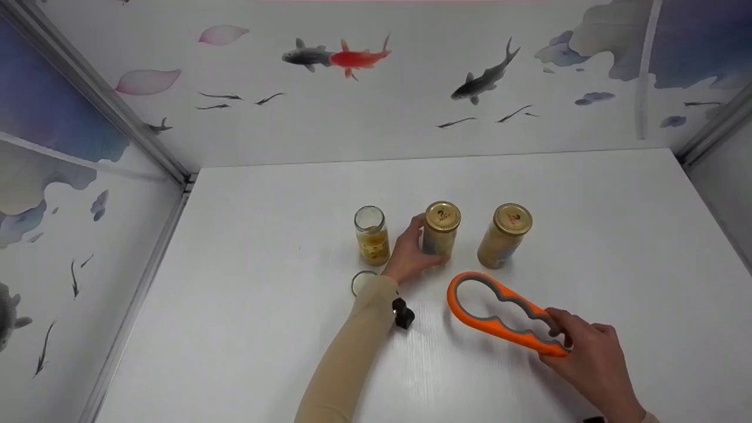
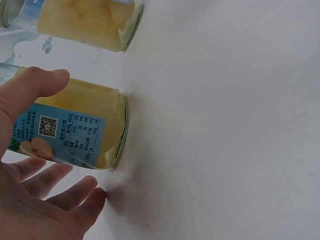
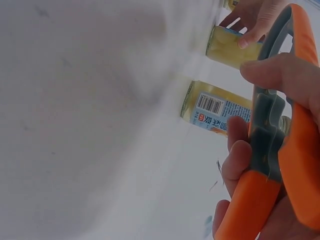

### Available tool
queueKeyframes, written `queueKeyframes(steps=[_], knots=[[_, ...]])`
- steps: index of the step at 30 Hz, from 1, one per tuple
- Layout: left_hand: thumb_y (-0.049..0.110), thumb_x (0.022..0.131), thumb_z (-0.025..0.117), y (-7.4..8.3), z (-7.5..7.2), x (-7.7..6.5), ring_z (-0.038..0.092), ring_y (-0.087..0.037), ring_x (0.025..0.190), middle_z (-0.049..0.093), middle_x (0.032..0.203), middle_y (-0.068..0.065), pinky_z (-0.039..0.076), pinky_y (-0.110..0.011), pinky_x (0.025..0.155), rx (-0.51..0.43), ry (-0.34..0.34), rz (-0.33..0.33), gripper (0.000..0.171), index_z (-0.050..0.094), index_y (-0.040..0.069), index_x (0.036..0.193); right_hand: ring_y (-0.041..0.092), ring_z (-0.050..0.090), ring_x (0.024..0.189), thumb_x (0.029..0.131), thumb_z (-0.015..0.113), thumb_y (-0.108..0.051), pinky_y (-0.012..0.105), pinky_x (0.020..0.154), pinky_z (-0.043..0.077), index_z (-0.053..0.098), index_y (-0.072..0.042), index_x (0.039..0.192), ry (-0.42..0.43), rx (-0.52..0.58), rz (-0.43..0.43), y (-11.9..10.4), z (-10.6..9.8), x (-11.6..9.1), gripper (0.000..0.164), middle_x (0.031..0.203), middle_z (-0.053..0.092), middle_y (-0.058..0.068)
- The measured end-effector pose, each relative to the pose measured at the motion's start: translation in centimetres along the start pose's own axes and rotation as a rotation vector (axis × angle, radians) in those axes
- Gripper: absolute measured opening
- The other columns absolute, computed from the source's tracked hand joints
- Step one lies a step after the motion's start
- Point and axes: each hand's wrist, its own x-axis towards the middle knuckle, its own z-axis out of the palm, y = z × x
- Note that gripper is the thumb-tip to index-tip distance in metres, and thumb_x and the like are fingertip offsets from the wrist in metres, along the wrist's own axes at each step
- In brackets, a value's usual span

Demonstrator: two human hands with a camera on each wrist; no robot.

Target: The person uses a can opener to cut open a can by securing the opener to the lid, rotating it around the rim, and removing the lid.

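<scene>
My left hand (image 1: 411, 252) is around the left side of the middle glass fruit jar (image 1: 442, 232), which stands upright with its gold lid on. In the left wrist view the thumb (image 2: 45, 82) lies over the blue-labelled jar, and the spread fingers (image 2: 75, 197) reach past its other side, with a gap showing. My right hand (image 1: 593, 352) grips one end of an orange and grey jar opener (image 1: 499, 326), its wide loop pointing left, above the table. A second lidded jar (image 1: 505, 235) stands to the right, its pear label (image 3: 215, 110) facing the right wrist camera.
Left of the left hand stands a lidless jar (image 1: 373, 238) with yellow contents. A round lid (image 1: 356, 283) lies in front of it, partly hidden by the left sleeve (image 1: 352, 346). The white table (image 1: 247, 329) meets walls printed with fish at the back and left.
</scene>
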Motion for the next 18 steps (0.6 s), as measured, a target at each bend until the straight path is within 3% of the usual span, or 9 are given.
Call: queueKeyframes(steps=[8, 13, 18], knots=[[0.009, 0.074, 0.082, 0.13, 0.44, 0.52, 0.036, -0.025, 0.136, 0.039, 0.149, -0.011, 0.028, -0.038, 0.11, -0.035, -0.033, -0.03, 0.089, 0.031, 0.01, 0.147, 0.017, 0.048, 0.065, 0.06, 0.086, -0.005, 0.054, 0.078, 0.037, 0.064, -0.003, 0.115, -0.069, 0.017, 0.055, -0.11, 0.09, 0.04, 0.059, 0.08, 0.066, 0.0], [0.015, 0.077, 0.081, 0.21, 0.79, 0.76, 0.045, -0.018, 0.128, 0.05, 0.139, -0.006, 0.033, -0.034, 0.107, -0.047, -0.055, -0.055, 0.079, 0.037, 0.01, 0.144, 0.018, 0.049, 0.066, 0.061, 0.086, -0.006, 0.053, 0.08, 0.036, 0.064, -0.002, 0.117, -0.101, 0.019, 0.084, -0.27, 0.04, 0.14, 0.06, 0.083, 0.067, 0.002], [0.019, 0.076, 0.082, 0.08, 1.03, 0.73, 0.051, -0.015, 0.12, 0.057, 0.129, -0.003, 0.038, -0.032, 0.102, -0.083, -0.02, -0.039, 0.07, 0.047, 0.011, 0.136, 0.017, 0.049, 0.064, 0.06, 0.086, -0.004, 0.051, 0.077, 0.037, 0.065, -0.003, 0.115, -0.079, 0.012, 0.071, -0.28, 0.14, 0.06, 0.059, 0.08, 0.066, 0.0]])
